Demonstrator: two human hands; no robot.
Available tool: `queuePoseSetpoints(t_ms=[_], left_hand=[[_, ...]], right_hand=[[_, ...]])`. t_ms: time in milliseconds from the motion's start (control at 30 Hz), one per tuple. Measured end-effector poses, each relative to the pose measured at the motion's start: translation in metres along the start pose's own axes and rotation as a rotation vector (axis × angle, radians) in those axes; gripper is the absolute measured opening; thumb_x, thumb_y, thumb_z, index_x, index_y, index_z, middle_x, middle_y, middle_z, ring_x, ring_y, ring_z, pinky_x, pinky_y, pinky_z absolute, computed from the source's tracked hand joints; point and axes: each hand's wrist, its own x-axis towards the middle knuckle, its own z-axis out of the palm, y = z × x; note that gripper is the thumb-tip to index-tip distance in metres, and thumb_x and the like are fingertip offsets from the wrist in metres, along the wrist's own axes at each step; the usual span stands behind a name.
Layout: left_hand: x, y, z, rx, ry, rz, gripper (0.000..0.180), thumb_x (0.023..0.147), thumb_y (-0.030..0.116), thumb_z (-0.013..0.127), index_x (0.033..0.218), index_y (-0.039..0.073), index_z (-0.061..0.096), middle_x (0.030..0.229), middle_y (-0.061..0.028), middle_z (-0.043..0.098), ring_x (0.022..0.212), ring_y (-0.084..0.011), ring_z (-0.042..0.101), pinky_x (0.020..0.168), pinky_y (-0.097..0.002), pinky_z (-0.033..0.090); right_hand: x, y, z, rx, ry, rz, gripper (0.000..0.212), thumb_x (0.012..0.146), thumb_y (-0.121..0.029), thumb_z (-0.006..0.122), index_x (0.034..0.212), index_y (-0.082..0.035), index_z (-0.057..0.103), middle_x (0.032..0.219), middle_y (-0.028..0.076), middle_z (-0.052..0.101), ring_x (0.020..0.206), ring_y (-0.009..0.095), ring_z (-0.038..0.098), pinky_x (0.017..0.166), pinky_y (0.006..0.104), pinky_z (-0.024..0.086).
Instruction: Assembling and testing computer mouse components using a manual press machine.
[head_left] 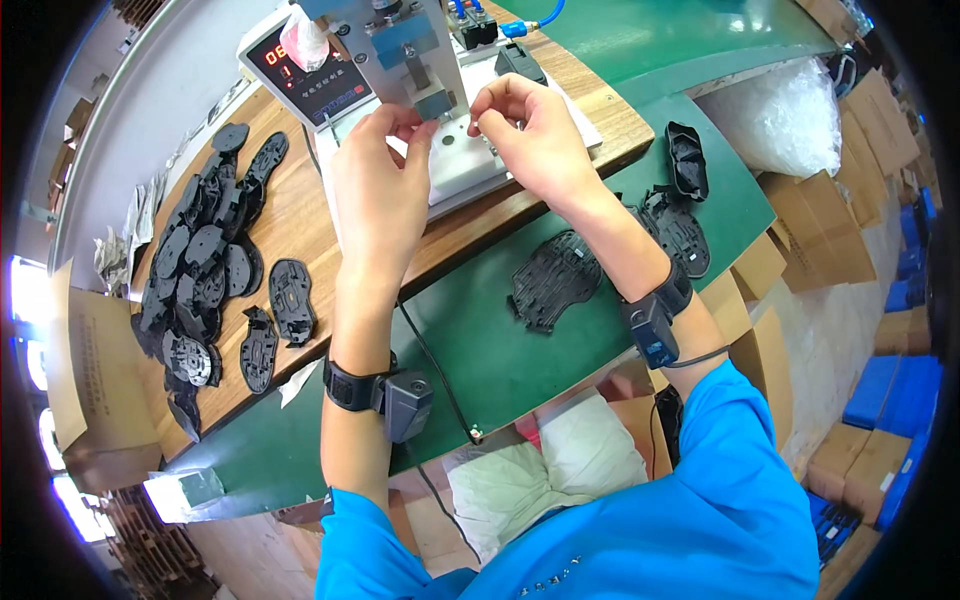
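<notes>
Both my hands are raised at a small bench press [400, 55] with a metal head over a white base plate [465, 178]. My left hand [385, 185] is at the left of the press head, thumb and forefinger closed together just beside its lower end. At the right of the head, my right hand [540, 140] has its fingers curled in a pinch above the plate. Whatever either hand holds is too small or hidden to make out. To the left, a heap of black plastic shells [205, 245], shaped like computer-mouse parts, lies on the wooden board [335, 270].
A control box [310, 75] with a red display stands left of the press. More black shells [555, 280] lie on the green table [480, 345], near a black tray-like part [687, 160]. A cable [435, 365] crosses the table. Cardboard boxes [820, 230] stand at the right.
</notes>
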Motion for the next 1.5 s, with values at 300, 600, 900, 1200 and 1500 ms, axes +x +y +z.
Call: queuePoseSetpoints(t_ms=[300,600,900,1200,1500], left_hand=[[-0.003,0.022,-0.028,0.119,-0.215,-0.039,0.024,0.095,0.02,0.077,0.091,-0.003,0.071,0.068,-0.0058,0.065,0.059,-0.0112,0.055,0.058,-0.03,0.044],[0.0,0.038,-0.039,-0.173,-0.181,0.112,0.016,0.092,0.012,0.08,0.096,-0.001,0.072,0.082,0.0015,0.07,0.06,-0.0008,0.043,0.053,-0.0212,0.036],[0.001,0.033,-0.035,-0.184,-0.141,0.094,0.016,0.088,0.01,0.082,0.097,0.001,0.072,0.086,0.0012,0.071,0.06,-0.0035,0.044,0.053,-0.0222,0.037],[0.003,0.034,-0.037,-0.172,-0.114,0.08,0.013,0.085,0.01,0.083,0.093,0.003,0.075,0.083,-0.003,0.073,0.057,-0.0107,0.051,0.057,-0.0283,0.043],[0.002,0.031,-0.039,-0.23,-0.152,0.076,0.012,0.092,0.007,0.081,0.101,0.001,0.076,0.071,0.0071,0.062,0.061,0.0014,0.038,0.053,-0.0193,0.028]], right_hand=[[-0.005,-0.013,0.005,0.217,-0.04,-0.212,0.021,0.104,-0.004,0.058,0.124,-0.002,0.056,0.097,0.003,0.067,0.096,0.01,0.061,0.086,0.0262,0.047],[-0.009,-0.014,0.012,0.116,0.012,-0.461,0.025,0.103,-0.005,0.062,0.127,-0.003,0.056,0.099,0.004,0.068,0.092,0.01,0.06,0.082,0.0266,0.046],[-0.009,-0.013,0.013,0.096,0.022,-0.52,0.026,0.102,-0.005,0.066,0.126,-0.003,0.058,0.099,0.004,0.068,0.09,0.01,0.059,0.081,0.0264,0.045],[-0.008,-0.011,0.014,0.145,0.024,-0.543,0.027,0.099,-0.002,0.069,0.124,-0.003,0.059,0.1,0.003,0.065,0.088,0.011,0.053,0.082,0.0267,0.046],[-0.009,-0.013,0.014,0.15,0.034,-0.549,0.028,0.096,-0.001,0.071,0.122,-0.004,0.061,0.099,0.002,0.064,0.088,0.011,0.053,0.083,0.0265,0.046]])
